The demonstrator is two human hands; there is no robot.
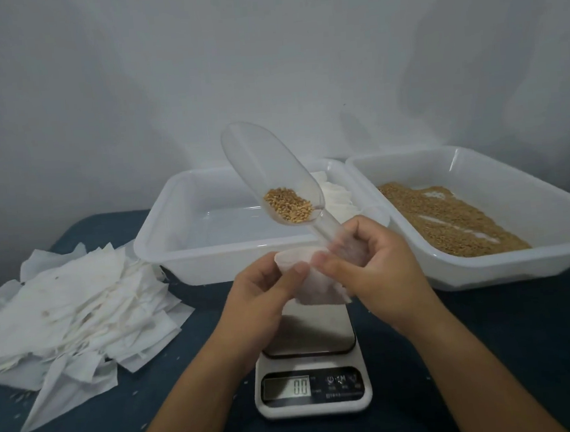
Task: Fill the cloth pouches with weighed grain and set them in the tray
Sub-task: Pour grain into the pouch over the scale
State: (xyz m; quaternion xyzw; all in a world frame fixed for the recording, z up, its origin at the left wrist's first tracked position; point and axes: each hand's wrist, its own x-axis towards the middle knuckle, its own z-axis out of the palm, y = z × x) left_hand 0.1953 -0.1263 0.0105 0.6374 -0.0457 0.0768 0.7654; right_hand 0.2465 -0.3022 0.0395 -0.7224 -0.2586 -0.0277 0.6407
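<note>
A heap of empty pouches lies at the left of the surface. The left hand pinches the open pouch over the scale. The right hand is closed on the scoop handle and also touches the pouch rim. The grain should probably be tipped slowly, with the mouth kept wide. The tray waits behind.
</note>
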